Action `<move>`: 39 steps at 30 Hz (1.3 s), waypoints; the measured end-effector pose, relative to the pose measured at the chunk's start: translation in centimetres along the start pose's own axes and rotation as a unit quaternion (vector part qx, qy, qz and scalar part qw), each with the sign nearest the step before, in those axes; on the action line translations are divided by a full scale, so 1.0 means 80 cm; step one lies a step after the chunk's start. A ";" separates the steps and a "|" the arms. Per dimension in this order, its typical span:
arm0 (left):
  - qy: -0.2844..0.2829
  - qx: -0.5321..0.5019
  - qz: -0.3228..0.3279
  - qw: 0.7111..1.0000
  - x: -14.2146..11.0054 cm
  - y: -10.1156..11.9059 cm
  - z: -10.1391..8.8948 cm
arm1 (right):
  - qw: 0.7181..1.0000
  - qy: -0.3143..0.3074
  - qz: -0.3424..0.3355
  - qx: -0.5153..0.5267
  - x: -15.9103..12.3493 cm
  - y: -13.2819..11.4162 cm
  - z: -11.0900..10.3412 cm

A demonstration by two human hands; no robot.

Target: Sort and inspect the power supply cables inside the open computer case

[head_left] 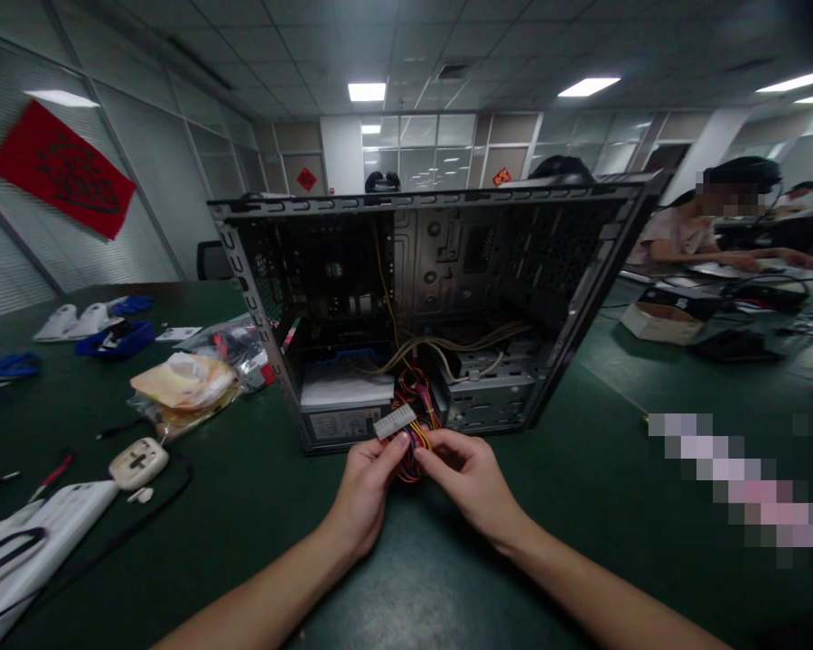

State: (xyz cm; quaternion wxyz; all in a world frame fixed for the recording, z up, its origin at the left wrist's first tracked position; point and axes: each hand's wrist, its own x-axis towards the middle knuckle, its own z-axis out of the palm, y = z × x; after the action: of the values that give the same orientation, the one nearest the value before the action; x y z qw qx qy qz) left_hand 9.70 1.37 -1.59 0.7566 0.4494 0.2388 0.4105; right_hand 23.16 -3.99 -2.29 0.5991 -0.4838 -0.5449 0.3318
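Observation:
An open black computer case (434, 194) stands on the green table right in front of me. From its lower middle comes a bundle of red, yellow and black power cables (416, 390), ending in a wide white connector (394, 421). My left hand (366, 487) is closed around the cables just below that connector, thumb on top. On the other side my right hand (471, 474) pinches the same bundle between thumb and fingertips. Behind the hands, the labelled power supply (349, 424) sits at the case's lower left. Grey cables (461, 341) run across the inside.
Left on the table (244, 560) lie a plastic bag of tissues (182, 384), a white power strip (139, 463), a blue tray (115, 338) and white gloves (81, 320). A person (705, 235) works at the right, behind an open cardboard box (664, 320).

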 end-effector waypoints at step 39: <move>0.055 0.105 0.062 0.991 -0.007 -0.005 -0.002 | 1.000 -0.022 -0.007 0.003 -0.001 -0.006 0.000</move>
State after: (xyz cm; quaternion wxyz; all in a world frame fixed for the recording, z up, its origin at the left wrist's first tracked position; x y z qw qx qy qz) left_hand 9.48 0.89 -2.05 0.6639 0.5175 0.2934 0.4531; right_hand 23.07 -4.21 -1.88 0.5907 -0.4711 -0.5601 0.3396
